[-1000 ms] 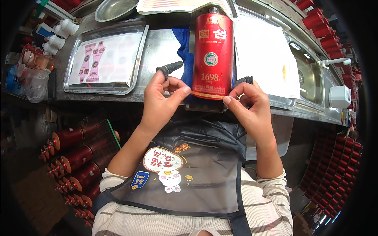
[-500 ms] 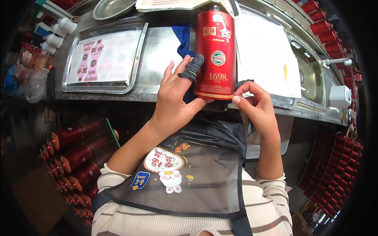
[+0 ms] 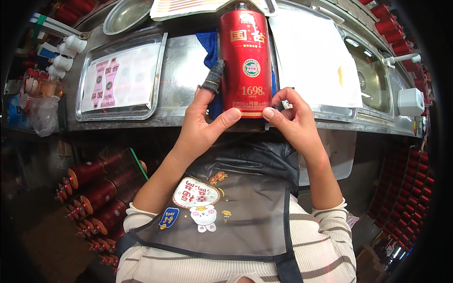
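A red bottle (image 3: pixel 238 56) with gold and white print lies on the steel counter, its base toward me and its neck pointing away. Along its left side rests my left hand (image 3: pixel 200 127), thumb pressed on the lower edge and a grey knitted finger sleeve (image 3: pixel 215 75) on one finger against the bottle. My right hand (image 3: pixel 300 125) pinches the lower right corner with its thumb in front and fingers curled at the side. Under the bottle a blue cloth (image 3: pixel 206 45) shows on the left.
Left of the bottle sits a steel tray (image 3: pixel 158 78) with pink printed label sheets (image 3: pixel 134 78). White sheets (image 3: pixel 311 56) lie to the right, before a sink (image 3: pixel 377 94) and a white jug (image 3: pixel 410 102). A metal bowl (image 3: pixel 123 19) stands far left. Red bottles (image 3: pixel 106 212) are stacked below.
My left hand has come down the bottle's side, its thumb now on the lower front edge. The right thumb has moved onto the lower right edge. The view has shifted slightly.
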Motion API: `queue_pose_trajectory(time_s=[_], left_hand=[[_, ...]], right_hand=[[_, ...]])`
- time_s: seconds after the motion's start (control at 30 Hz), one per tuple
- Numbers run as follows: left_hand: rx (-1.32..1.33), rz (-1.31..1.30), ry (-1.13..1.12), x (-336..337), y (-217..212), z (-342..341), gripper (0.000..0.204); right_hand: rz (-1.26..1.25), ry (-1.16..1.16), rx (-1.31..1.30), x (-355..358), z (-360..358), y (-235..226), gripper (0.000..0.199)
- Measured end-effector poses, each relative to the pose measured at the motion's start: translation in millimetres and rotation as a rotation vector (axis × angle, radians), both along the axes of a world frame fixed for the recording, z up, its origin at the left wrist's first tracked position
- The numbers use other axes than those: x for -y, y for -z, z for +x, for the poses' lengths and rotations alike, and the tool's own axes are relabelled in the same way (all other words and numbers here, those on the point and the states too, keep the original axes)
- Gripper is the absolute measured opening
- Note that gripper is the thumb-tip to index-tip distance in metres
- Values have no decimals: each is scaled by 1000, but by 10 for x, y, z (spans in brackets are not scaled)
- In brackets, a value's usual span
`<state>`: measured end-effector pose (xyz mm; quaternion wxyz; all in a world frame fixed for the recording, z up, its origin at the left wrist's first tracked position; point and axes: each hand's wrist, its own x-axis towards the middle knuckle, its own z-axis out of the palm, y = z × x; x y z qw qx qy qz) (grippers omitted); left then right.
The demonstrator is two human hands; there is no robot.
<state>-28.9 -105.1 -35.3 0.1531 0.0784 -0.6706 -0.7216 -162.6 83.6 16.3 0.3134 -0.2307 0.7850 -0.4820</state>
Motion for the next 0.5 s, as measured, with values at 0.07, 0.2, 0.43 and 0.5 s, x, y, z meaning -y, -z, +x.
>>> queue_pose_trajectory(time_s=[0.07,0.2,0.43,0.5], left_hand=[[13,74,-5,-26,-73,-1,79],[19,164,5,-25,-84,10,79],[7,69,-1,-36,-84,6,82],[14,49,-15,-56,-90,-10,84]], right_hand=[[-4,0,-3,2,-2,11,29],[-1,-10,14,3,-2,6,30],[-41,8,61,-11,-4,25,29],[0,-11,6,1,6,-8,30]])
